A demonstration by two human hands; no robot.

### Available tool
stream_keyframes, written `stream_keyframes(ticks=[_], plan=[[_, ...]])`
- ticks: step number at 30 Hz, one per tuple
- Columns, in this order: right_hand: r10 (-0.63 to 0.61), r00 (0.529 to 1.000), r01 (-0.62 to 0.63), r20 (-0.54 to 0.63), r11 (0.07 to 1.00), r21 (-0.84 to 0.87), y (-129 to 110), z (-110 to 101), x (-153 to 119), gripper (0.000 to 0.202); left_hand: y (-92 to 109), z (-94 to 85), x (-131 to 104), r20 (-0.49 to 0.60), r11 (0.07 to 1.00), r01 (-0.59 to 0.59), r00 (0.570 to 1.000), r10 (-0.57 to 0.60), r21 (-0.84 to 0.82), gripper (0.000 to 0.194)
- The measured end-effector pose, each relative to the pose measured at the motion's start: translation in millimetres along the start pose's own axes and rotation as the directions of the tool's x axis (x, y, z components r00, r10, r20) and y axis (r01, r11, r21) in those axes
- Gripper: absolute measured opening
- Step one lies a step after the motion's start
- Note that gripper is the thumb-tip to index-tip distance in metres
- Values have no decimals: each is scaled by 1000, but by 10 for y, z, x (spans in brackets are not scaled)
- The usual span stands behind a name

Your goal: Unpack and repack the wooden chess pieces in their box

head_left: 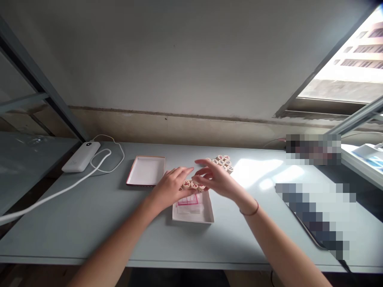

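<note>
My left hand (172, 186) reaches over the back left of a small white box (208, 213), its fingers stretched out and its thumb apart, beside a few round xiangqi pieces (187, 184) with red characters. From the right comes my right hand (220, 181), fingers curved and apart, over the right end of those pieces. Whether either hand touches them I cannot tell. A folded sheet with pink lines (188, 200) in clear wrapping lies in the box. Behind my right hand sits a cluster of more xiangqi pieces (221, 162), partly covered by its fingers.
A shallow box lid (146, 171) with a red edge lies left of my hands. A white power bank (81, 157) with a white cable (68, 185) is at the far left. On the right, a dark flat object (308, 223) is blurred out. A wall (173, 71) stands behind the desk (143, 239).
</note>
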State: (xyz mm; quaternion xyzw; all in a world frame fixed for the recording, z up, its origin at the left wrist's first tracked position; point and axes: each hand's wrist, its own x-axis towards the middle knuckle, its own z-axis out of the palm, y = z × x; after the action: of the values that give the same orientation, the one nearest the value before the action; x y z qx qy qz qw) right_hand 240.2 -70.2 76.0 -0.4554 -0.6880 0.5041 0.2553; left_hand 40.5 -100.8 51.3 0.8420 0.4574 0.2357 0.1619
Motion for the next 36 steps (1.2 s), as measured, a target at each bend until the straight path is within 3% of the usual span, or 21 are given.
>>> stream_keyframes(ticks=[3, 5, 8, 12, 16, 20, 26, 30, 36], plan=[[-34, 998, 42, -60, 990, 138, 67, 232, -123, 51, 55, 11, 0, -54, 991, -51, 998, 45, -127, 27], [-36, 996, 50, -83, 984, 172, 116, 272, -137, 48, 77, 2, -5, -34, 983, -35, 999, 29, -181, 22], [8, 995, 7, -104, 989, 146, 171, 197, -134, 44, 77, -35, -8, 21, 979, 38, 999, -34, -201, 21], [56, 967, -28, -249, 993, 114, 216, 47, -144, 38, 41, -56, -2, 123, 983, 93, 990, -74, -158, 8], [-34, 958, 53, -285, 997, 60, 215, 35, -171, 28, -1, -20, -2, 204, 998, -52, 977, 60, -45, 5], [-201, 959, 168, -201, 971, -172, 177, 153, -225, 21, -39, -5, -9, 212, 991, -115, 972, 96, 75, 4], [-361, 931, 287, -46, 808, -515, 181, 416, -263, 11, -104, -71, -20, 209, 994, -6, 978, -18, 111, 32], [-451, 892, 367, 35, 676, -639, 236, 513, -236, 10, -110, -100, -30, 233, 990, 48, 969, -79, 132, 28], [-478, 874, 385, 85, 575, -722, 309, 551, -205, 12, -92, -103, -31, 255, 988, 78, 961, -110, 133, 26]])
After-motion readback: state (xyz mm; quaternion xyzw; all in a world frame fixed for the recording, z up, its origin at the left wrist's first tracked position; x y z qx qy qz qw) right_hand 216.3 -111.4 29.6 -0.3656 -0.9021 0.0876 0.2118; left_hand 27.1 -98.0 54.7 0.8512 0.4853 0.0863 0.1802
